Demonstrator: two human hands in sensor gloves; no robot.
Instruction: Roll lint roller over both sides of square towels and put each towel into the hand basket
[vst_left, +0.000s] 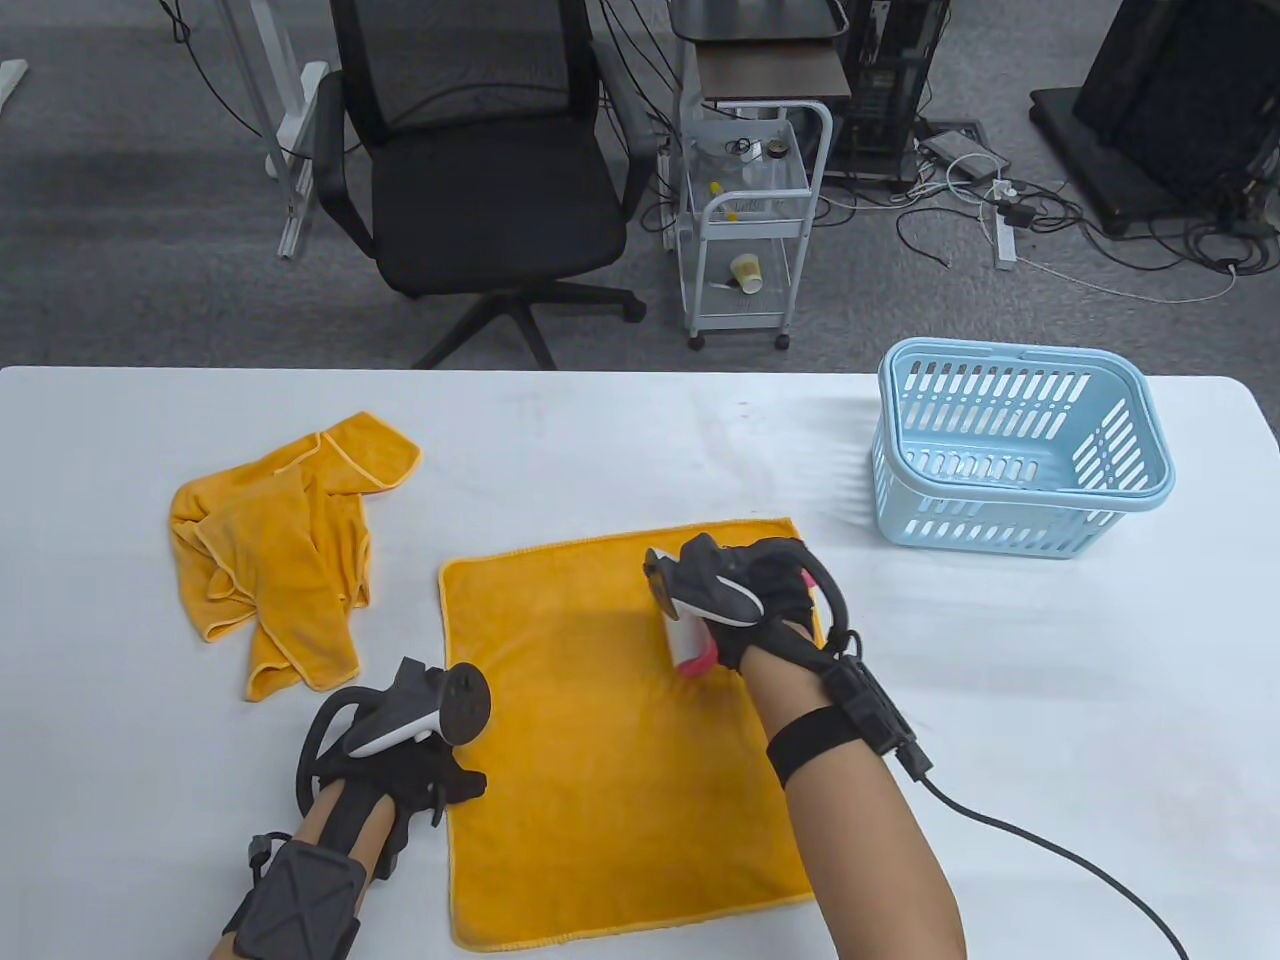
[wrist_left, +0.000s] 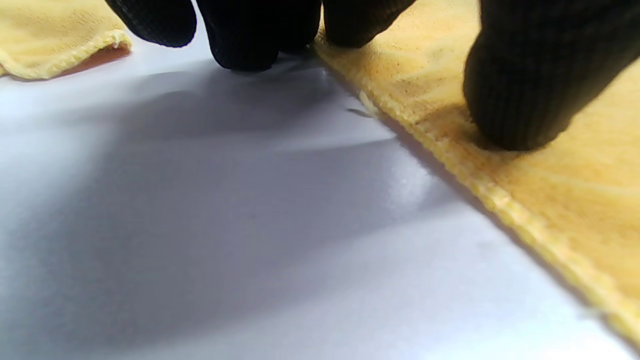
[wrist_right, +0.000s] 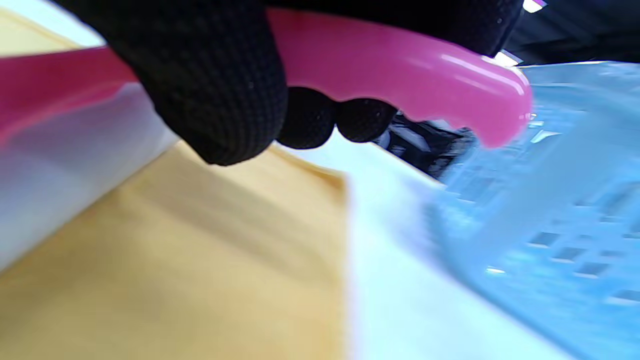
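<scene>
An orange square towel (vst_left: 610, 740) lies flat in the middle of the white table (vst_left: 1050, 700). My right hand (vst_left: 760, 600) grips the pink handle of the lint roller (vst_left: 688, 640), whose white roll (wrist_right: 55, 185) lies on the towel's far right part (wrist_right: 175, 270). The pink handle (wrist_right: 400, 65) sticks out past my curled fingers (wrist_right: 220, 100). My left hand (vst_left: 420, 775) presses the towel's left edge; its fingertips (wrist_left: 515, 110) rest on the towel (wrist_left: 565, 190) and on the table beside it. A second orange towel (vst_left: 270, 550) lies crumpled at the left. The light blue hand basket (vst_left: 1020, 450) stands at the right.
The basket (wrist_right: 545, 210) looks empty and stands close to the right of the towel. Behind the table are a black office chair (vst_left: 480, 170), a small white trolley (vst_left: 750, 220) and cables on the floor. A cable runs from my right wrist across the table.
</scene>
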